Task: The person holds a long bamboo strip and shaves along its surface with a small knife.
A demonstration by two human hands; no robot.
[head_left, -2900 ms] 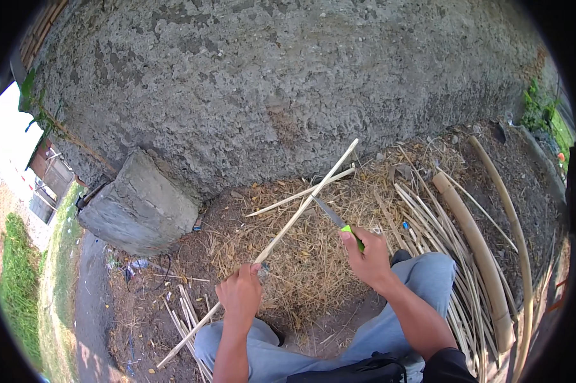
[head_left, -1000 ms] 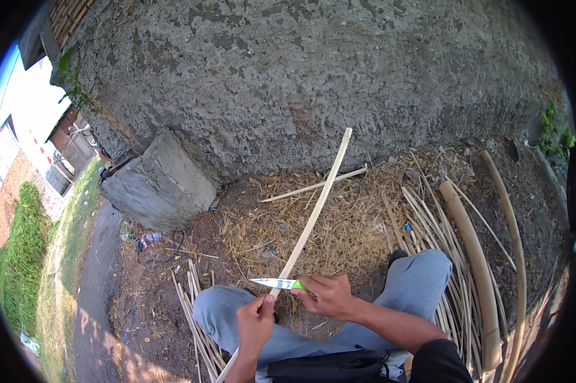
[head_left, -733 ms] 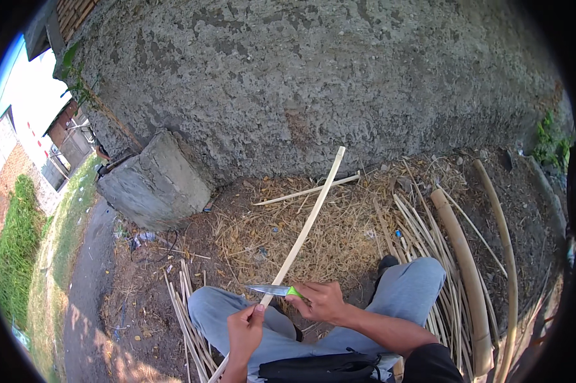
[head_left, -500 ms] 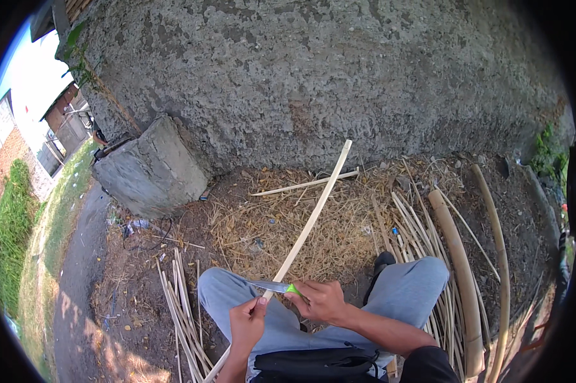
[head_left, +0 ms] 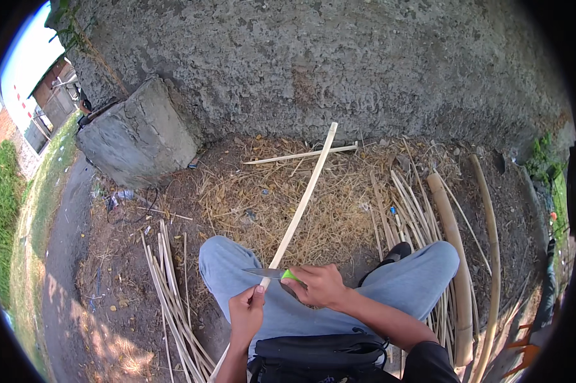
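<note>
My right hand, closed round the green-handled knife, had brought its blade from farther up the pale bamboo strip to just above my left hand, which pinched the strip slanting over the straw, seemingly placing the edge for paring there.

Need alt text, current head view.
A person's right hand holds a green-handled knife across a long pale strip gripped in the left hand. More strips lie on both sides; a rough grey wall stands ahead.
</note>
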